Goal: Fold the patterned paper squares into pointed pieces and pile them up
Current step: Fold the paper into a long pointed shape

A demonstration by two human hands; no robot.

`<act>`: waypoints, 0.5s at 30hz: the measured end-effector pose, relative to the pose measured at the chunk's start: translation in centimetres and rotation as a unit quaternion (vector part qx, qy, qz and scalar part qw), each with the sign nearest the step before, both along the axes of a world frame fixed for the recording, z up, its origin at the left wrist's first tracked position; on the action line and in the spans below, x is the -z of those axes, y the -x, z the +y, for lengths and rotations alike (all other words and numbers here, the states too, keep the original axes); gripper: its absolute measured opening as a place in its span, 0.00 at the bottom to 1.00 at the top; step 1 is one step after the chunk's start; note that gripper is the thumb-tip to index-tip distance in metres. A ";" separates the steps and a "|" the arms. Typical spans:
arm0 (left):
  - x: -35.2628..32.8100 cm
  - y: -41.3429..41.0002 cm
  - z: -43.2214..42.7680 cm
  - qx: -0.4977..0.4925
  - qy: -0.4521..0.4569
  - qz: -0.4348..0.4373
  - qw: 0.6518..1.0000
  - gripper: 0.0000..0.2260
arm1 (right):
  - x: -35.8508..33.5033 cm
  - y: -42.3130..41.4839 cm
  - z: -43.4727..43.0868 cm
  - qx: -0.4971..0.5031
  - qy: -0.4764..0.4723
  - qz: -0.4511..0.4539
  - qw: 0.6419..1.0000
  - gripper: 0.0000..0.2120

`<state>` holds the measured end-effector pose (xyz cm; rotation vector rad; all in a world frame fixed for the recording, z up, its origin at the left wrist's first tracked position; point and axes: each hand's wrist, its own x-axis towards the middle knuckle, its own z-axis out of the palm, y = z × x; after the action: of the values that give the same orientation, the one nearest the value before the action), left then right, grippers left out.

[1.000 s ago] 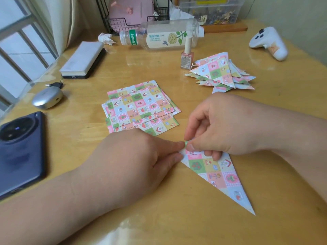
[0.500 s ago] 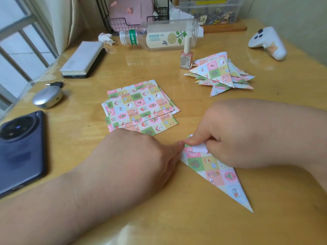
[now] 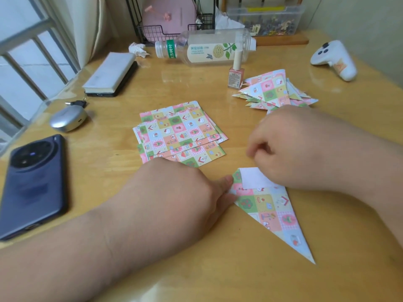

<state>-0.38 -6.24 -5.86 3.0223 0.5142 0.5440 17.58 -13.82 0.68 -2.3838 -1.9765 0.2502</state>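
Left hand presses straight fingertips on the corner of the half-folded pointed piece on the table, likely pinning it for creasing. Right hand, blurred, curls above the white flap; whether it pinches anything is unclear. Beyond wait the flat squares, then the finished pile, kept apart.

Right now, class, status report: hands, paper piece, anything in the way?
Left hand presses folded piece at left corner. Right hand blurred over white flap, grip unclear. Piece flat on table. Nail polish bottle stands beside finished pile.
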 end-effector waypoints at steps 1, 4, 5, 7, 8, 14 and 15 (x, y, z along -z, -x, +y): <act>-0.1 0.0 -0.1 0.000 -0.008 -0.003 1.000 0.18 | 0.3 -0.2 0.3 -0.008 -0.001 0.029 1.000 0.07; 0.0 0.1 -0.1 -0.017 -0.014 -0.003 1.000 0.16 | 0.3 0.0 0.4 -0.020 0.036 0.063 0.997 0.16; 0.1 0.1 -0.2 -0.015 -0.012 -0.017 1.000 0.16 | 0.6 0.1 0.5 -0.023 0.048 0.073 0.996 0.17; 0.0 0.2 -0.1 -0.021 0.034 -0.029 0.999 0.17 | 0.8 0.4 0.5 -0.021 0.081 0.093 0.992 0.17; -0.2 0.3 -0.1 -0.023 0.060 -0.032 0.997 0.16 | 0.9 0.5 0.5 -0.018 0.093 0.098 0.991 0.17; -0.8 0.0 0.1 -0.062 0.227 -0.032 0.971 0.09 | 0.6 0.3 0.4 0.007 0.091 0.104 0.990 0.16; -0.8 -0.1 0.1 -0.066 0.235 -0.040 0.969 0.10 | 0.7 0.2 0.4 0.007 0.087 0.114 0.990 0.16</act>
<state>-0.31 -6.11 -5.04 2.5203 0.7260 0.4676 17.40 -13.37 -0.01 -2.3404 -1.9037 0.6897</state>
